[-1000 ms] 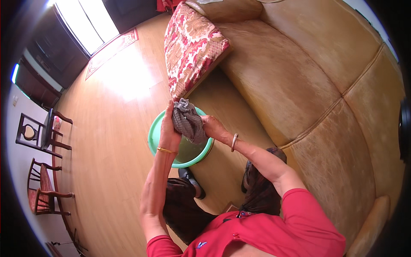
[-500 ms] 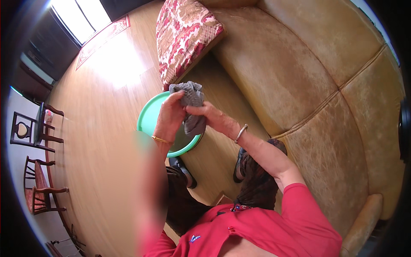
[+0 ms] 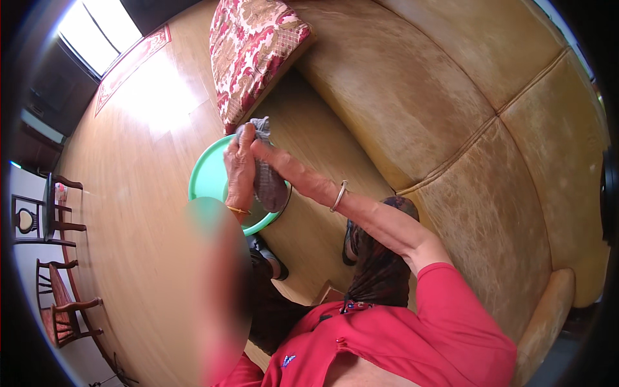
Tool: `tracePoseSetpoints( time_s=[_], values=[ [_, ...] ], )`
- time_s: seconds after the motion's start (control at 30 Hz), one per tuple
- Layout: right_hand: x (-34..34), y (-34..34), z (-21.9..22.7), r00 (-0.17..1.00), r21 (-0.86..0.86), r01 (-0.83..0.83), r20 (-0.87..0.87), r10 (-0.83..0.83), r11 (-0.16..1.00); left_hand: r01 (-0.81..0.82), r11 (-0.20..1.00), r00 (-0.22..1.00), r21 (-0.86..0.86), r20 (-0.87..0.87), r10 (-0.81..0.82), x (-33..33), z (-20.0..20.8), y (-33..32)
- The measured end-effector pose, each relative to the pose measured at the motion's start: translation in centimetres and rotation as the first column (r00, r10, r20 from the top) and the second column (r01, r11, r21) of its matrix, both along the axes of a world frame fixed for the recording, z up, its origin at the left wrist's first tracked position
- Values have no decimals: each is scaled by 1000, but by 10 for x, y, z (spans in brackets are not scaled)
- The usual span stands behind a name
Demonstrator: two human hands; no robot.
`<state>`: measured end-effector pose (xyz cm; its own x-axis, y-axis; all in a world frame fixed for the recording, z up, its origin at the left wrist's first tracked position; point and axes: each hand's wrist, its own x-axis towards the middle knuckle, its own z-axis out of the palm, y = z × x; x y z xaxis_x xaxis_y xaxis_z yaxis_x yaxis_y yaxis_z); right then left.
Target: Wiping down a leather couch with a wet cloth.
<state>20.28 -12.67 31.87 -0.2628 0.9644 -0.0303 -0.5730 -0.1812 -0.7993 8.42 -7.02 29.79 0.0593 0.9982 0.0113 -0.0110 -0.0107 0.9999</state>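
A grey ribbed cloth, sock-like in shape, is bunched between my two hands over a light green basin. My left hand grips it from the left side, thumb pointing up along it. From the right, my right hand presses against the upper part of the cloth, its fingertips partly hidden behind the left hand. A crumpled end of the cloth sticks up above the hands, and a darker, rounded end hangs below them. The basin's inside is partly covered by my hands and a blurred patch.
A large tan leather sofa runs along the right. Beyond the basin stands a seat with a red-and-cream patterned cushion. Dark wooden chairs line the left wall. My feet rest on the wooden floor behind the basin.
My hands have come closer together around the cloth, the right one sliding up and over toward the left. The cloth now hangs longer and narrower. The whole view has shifted slightly.
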Motion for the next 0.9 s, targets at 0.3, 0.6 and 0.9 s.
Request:
tracePoseSetpoints(
  time_s=[0.3, 0.6, 0.9],
  values=[
    [-5, 13, -20, 794, 215, 59, 581, -176, 975, -193, 941, 956, 279, -164, 245, -10, 11, 16],
    [46, 38, 3, 847, 201, 518, 11, -531, 831, 358, 928, 918, -106, 221, -329, -6, 22, -9],
    [83, 26, 32, 768, 181, 639, -97, -633, 748, 197, 958, 564, 207, -823, 62, -89, -25, 17]
  ],
)
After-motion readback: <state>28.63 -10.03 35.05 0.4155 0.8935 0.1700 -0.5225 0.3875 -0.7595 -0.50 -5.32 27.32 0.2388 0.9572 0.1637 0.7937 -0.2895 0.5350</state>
